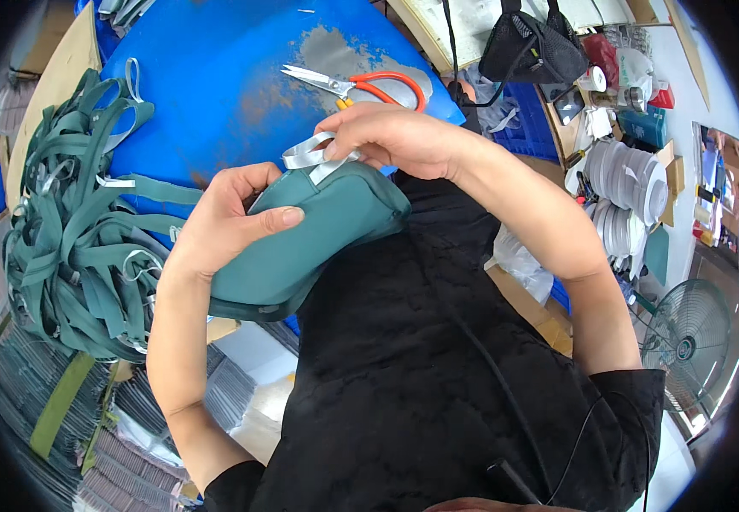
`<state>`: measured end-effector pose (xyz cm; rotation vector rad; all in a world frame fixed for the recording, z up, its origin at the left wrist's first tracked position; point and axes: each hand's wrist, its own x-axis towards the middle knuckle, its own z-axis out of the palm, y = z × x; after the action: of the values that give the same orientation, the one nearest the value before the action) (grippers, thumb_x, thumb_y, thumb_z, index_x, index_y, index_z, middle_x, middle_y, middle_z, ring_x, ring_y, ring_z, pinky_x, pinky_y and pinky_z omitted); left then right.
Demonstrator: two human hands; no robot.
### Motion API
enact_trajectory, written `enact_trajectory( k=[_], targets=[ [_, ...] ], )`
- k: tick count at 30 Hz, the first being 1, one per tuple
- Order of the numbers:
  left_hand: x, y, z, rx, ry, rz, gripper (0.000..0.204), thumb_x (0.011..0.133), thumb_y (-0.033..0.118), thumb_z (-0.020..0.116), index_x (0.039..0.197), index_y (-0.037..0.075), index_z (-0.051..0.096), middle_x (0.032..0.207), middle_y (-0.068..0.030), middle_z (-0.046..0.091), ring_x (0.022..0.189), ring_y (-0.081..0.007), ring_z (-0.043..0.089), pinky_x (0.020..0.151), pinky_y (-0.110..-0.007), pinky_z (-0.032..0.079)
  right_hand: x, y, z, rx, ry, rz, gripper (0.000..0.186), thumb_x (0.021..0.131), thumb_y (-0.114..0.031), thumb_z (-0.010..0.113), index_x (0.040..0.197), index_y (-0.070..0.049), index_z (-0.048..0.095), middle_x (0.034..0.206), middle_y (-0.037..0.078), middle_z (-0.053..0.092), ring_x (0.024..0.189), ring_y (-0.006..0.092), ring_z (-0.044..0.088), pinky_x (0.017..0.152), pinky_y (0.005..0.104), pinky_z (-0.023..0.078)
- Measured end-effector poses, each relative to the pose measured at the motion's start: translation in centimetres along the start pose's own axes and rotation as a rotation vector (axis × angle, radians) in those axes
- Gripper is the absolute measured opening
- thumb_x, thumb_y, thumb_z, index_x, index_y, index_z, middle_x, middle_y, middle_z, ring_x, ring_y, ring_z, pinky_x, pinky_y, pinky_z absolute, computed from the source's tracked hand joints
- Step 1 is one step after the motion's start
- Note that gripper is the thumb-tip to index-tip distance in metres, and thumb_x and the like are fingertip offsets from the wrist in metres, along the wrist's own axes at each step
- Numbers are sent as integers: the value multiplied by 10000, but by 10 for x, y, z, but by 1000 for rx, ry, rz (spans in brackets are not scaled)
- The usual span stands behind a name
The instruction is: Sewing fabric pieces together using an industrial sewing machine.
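Observation:
A dark green fabric pouch (301, 235) with rounded ends rests against my front at the near edge of the blue work surface. My left hand (229, 213) grips its left part, the thumb lying on top and the fingers tucked behind. At the pouch's upper edge, my right hand (378, 141) pinches a shiny silver-grey ribbon loop (303, 155) between thumb and fingers. One ribbon end reaches down onto the pouch. Just beyond my right hand lie scissors (348, 84) with red handles, blades slightly apart. A yellow-handled tool beside them is mostly hidden by that hand.
A large tangle of green straps (79, 222) is heaped at the left of the blue surface (207, 77). Stacks of flat grey pieces (32, 401) stand below it. To the right are white spools (630, 183), a fan (685, 346) and a black mesh bag (532, 51).

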<state>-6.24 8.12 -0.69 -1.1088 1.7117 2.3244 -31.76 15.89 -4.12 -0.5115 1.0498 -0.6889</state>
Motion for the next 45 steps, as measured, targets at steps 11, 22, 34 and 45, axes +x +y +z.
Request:
enact_trajectory(
  k=[11,22,34,45],
  targets=[
    [5,23,14,-227,-78,-63,364,872,219,852,1116,-9,708,940,-18,732,819,-60,673,728,-229,540,-3,16,38,18,-6,-346,235,1075,-262,602,1139,-42,655,979,-24,665,853,27,613,738,210,506],
    [6,3,20,-508,-194,-22,351,936,234,781,1174,-3,682,1002,-16,730,879,-62,682,795,-217,526,-16,15,41,96,-52,-398,183,1074,-233,611,1074,-53,644,909,-49,622,806,17,563,703,208,457],
    [3,6,19,-489,-193,-11,295,935,219,784,1131,18,695,999,-3,721,869,-56,672,785,-235,527,-17,9,39,265,-73,-222,288,981,-170,671,1228,-23,644,1043,0,666,944,81,624,836,232,482],
    [-15,-21,-34,904,469,323,278,848,66,738,1108,60,638,895,-98,647,775,-281,632,704,-394,510,30,10,6,-1001,426,-735,196,780,43,615,949,-48,577,800,101,616,724,236,609,666,371,473]
  ],
)
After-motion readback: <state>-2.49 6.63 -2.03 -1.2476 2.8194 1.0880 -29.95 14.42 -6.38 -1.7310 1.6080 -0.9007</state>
